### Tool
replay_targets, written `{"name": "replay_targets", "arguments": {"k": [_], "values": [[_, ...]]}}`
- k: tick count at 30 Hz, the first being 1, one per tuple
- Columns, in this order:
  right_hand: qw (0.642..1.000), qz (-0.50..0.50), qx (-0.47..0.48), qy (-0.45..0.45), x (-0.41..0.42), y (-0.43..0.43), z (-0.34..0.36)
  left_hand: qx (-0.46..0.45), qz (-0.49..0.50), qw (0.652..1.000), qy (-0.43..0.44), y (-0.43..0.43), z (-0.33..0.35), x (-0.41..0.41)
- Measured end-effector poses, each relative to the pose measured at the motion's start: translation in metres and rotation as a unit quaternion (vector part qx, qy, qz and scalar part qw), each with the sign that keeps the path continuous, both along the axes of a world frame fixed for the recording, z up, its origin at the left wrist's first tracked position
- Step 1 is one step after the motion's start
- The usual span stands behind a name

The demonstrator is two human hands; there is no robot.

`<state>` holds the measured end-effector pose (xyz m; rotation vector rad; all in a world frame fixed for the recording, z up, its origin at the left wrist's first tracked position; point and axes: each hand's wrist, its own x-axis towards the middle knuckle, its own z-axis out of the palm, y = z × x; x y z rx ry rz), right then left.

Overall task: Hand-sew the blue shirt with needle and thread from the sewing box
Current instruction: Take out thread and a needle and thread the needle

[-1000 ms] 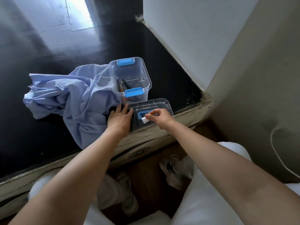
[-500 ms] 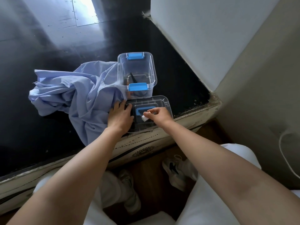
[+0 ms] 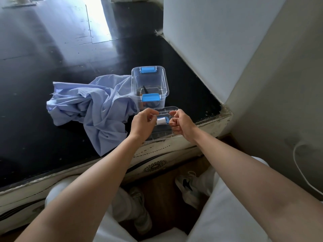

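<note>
The crumpled blue shirt [image 3: 90, 109] lies on the black tabletop [image 3: 52, 58]. Right of it stands the clear sewing box [image 3: 150, 79] with blue latches, dark tools inside. In front of the box lies its clear lid [image 3: 172, 109] with a blue handle. Over the lid, my left hand [image 3: 142, 124] holds a white thread spool [image 3: 160, 121] by its left end. My right hand [image 3: 180, 123] is pinched just right of the spool on a thin strand of thread; no needle can be made out.
A white wall panel [image 3: 209, 41] rises right behind the box. The table's worn white front edge [image 3: 157, 149] runs under my wrists. Below are my white trousers and shoes [image 3: 188, 186] on a wooden floor. A white cable [image 3: 299, 165] hangs at the right.
My left hand left the shirt and lid and rose to take the spool's left end. My right hand slid off the spool to its right and now pinches the thread.
</note>
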<state>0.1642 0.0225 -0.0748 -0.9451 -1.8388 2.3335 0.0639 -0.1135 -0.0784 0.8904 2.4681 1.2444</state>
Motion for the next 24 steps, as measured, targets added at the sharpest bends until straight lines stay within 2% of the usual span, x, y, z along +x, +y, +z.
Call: {"name": "replay_targets", "arguments": {"k": [8, 16, 24], "values": [[0.994, 0.065, 0.081, -0.018, 0.008, -0.002, 0.005, 0.015, -0.031, 0.997, 0.064, 0.001, 0.012, 0.005], [0.969, 0.152, 0.192, 0.011, 0.010, 0.002, 0.007, -0.063, -0.093, 0.968, 0.226, -0.002, 0.018, 0.004], [0.954, 0.178, 0.241, 0.009, 0.008, -0.001, 0.013, -0.096, -0.099, 0.951, 0.276, -0.004, 0.024, 0.003]]}}
